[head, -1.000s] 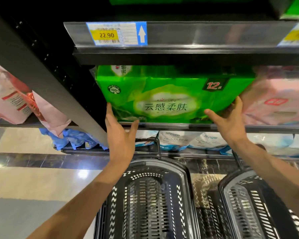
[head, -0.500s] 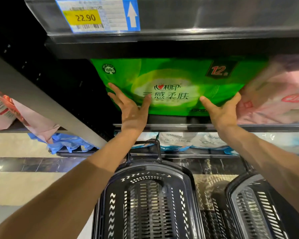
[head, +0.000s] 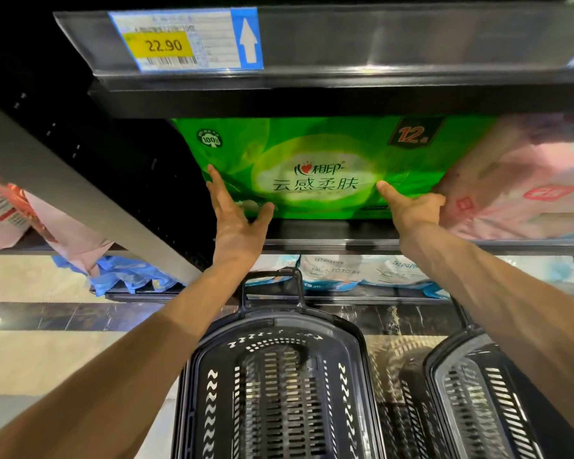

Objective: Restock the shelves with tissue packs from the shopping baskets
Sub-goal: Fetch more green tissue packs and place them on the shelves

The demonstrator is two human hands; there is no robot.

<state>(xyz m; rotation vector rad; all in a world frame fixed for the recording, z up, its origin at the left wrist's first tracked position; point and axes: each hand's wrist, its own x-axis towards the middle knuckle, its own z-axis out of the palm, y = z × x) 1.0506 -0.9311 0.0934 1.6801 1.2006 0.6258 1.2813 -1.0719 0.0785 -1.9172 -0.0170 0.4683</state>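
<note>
The left hand (head: 237, 220) is pressing straight, spread fingers (head: 216, 182) against the green tissue pack (head: 318, 167), which is sitting on the shelf (head: 328, 231) just beyond them. The right hand (head: 411, 207) is touching the pack's lower right, thumb out, other fingers tucked against the neighbouring pink pack (head: 524, 190). Two black shopping baskets (head: 279, 392) are standing below the wrists.

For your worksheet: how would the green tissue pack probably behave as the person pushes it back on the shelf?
The green tissue pack is likely soft: its film wrapper looks glossy and creased, so it may dent under the left hand and right hand. It probably slides easily. Being broad and low, it seems unlikely to tip.
</note>
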